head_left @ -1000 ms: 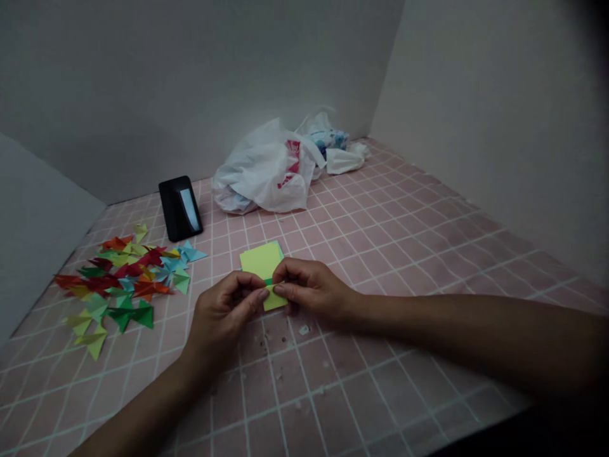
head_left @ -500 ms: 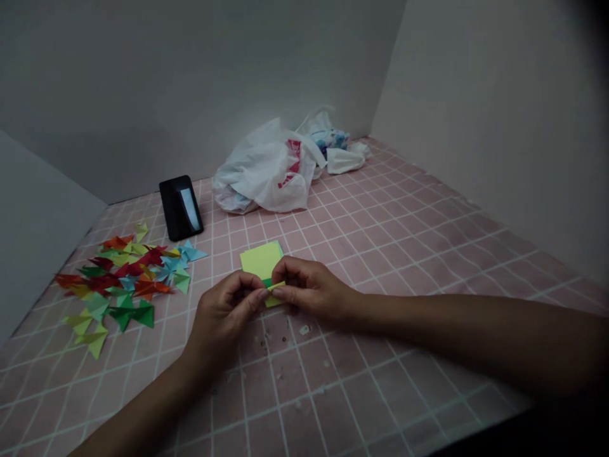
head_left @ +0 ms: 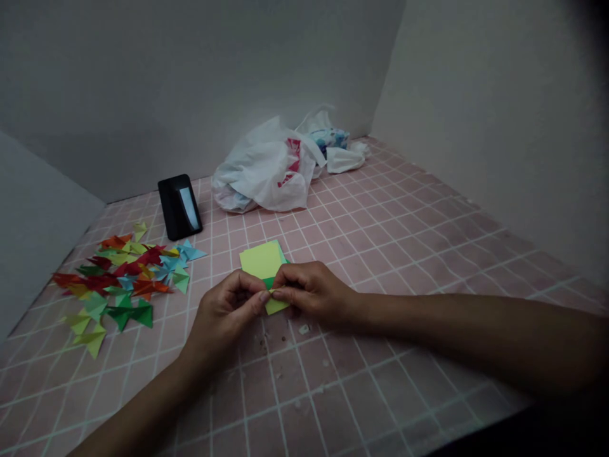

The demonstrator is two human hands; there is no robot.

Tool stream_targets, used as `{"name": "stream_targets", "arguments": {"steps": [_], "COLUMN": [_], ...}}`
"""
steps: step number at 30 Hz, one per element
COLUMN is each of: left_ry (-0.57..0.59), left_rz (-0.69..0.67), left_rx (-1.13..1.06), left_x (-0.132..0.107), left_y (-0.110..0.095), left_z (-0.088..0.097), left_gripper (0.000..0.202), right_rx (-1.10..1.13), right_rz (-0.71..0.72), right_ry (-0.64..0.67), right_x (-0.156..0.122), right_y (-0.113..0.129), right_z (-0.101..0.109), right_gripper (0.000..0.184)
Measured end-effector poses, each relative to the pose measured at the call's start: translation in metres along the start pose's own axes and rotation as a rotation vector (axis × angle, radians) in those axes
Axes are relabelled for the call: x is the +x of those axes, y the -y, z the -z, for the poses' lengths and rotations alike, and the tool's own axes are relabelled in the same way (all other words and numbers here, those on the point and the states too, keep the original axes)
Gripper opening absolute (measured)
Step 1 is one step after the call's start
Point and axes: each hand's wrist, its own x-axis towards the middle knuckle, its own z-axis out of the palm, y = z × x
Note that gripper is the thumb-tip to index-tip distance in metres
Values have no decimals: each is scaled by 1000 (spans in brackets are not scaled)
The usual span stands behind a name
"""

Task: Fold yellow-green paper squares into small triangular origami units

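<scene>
Between my two hands is a small yellow piece of folded paper (head_left: 276,307), pinched at its upper edge. My left hand (head_left: 236,301) has thumb and forefinger closed on the paper's left side. My right hand (head_left: 311,292) grips it from the right, fingertips close to the left ones. Fingers cover most of the folds. Just beyond the hands lies a stack of square paper sheets (head_left: 261,259), yellow on top, with green and light blue edges showing below. To the left is a loose pile of folded paper cranes (head_left: 124,309) in red, orange, green, yellow and blue.
A black phone (head_left: 179,209) lies behind the cranes. Near the back wall sit a crumpled white plastic bag (head_left: 266,168) and a blue-patterned packet (head_left: 333,138) with white tissue (head_left: 343,160). Small scraps (head_left: 304,329) dot the pink checked tablecloth (head_left: 404,209). Walls stand behind and at both sides.
My right fingertips have shifted slightly left, closer to the left ones. The yellow paper's lower part is turned a little and shows more below the fingers.
</scene>
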Motion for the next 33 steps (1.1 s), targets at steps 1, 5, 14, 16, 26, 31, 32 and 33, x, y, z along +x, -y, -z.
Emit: {"name": "stream_targets", "arguments": {"steps": [1, 5, 14, 16, 26, 31, 32, 33], "left_ry": [-9, -56, 44, 63, 125, 120, 112, 99], "left_rz": [3, 12, 29, 56, 150, 158, 148, 138], "left_rx": [-8, -70, -256, -307, -212, -171, -156, -133], "left_x": [-1, -3, 0, 0, 0, -1, -1, -2], "left_y": [-1, -5, 1, 3, 5, 5, 4, 3], "left_z": [-1, -3, -2, -1, -1, -2, -3, -3], "left_gripper": [10, 13, 17, 16, 24, 26, 26, 27], "right_rx": [-7, 5, 379, 404, 456, 438, 445, 456], "right_rz": [0, 0, -168, -196, -211, -209, -205, -203], "right_ry": [7, 30, 103, 90, 7, 56, 66, 76], "right_x": [-1, -1, 2, 1, 3, 1, 2, 2], "right_y": [1, 1, -3, -2, -6, -6, -6, -5], "right_z": [0, 1, -6, -7, -7, -8, -8, -8], "right_gripper": [14, 19, 17, 18, 18, 15, 15, 14]}}
